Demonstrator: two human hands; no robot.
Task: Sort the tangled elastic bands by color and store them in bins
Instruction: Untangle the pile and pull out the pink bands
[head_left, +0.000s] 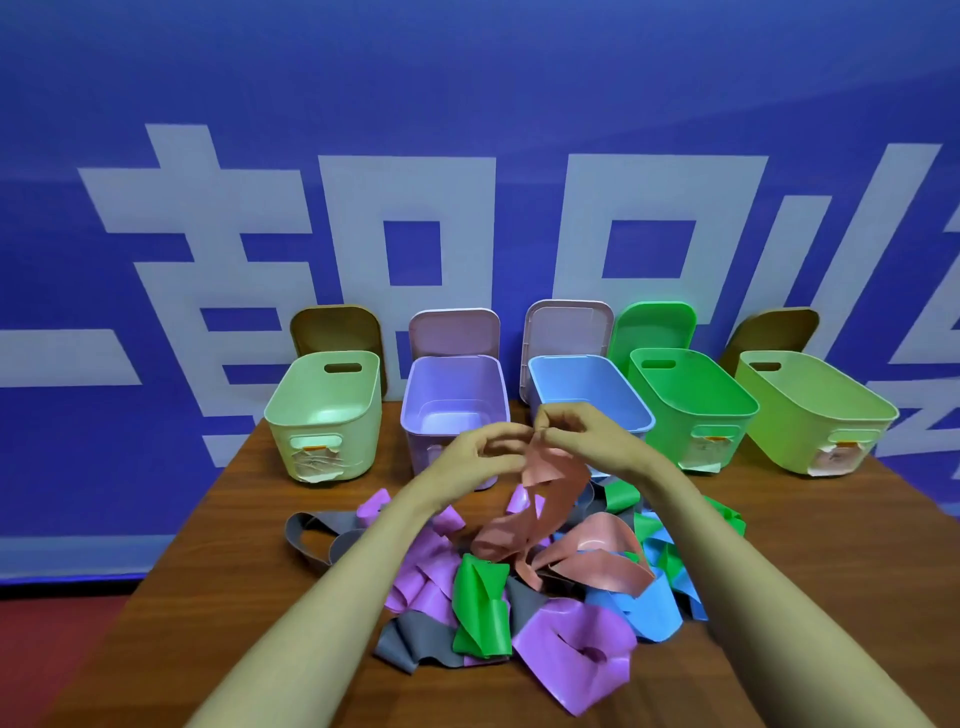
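– While both hands are up over the heap, what have the fingers actually got?

– One salmon band (553, 483). The right hand (576, 434) pinches its top end between thumb and fingertips. The left hand (485, 449) has its fingers curled onto the band's edge just beside that, and it looks like a pinch too. From the fingers the band hangs down twisted, and its lower end is still caught in the pile (519, 597) below them.

– So how much is sorted?

– Nothing yet, I'd say. Just beyond the fingertips stand the lilac bin (431, 384) and the blue bin (587, 379). Out past the left fingers is the pale green bin (358, 431). Past the right fingers are the green bin (691, 405) and the yellow-green bin (810, 410). Every interior I can see holds no band, though the hands hide part of the blue one.

– And what's left?

– Practically all of it. Purple, green, blue, grey and more salmon bands lie knotted together beneath the wrists, with one grey band (306, 535) loose, down and to the left of the left hand.
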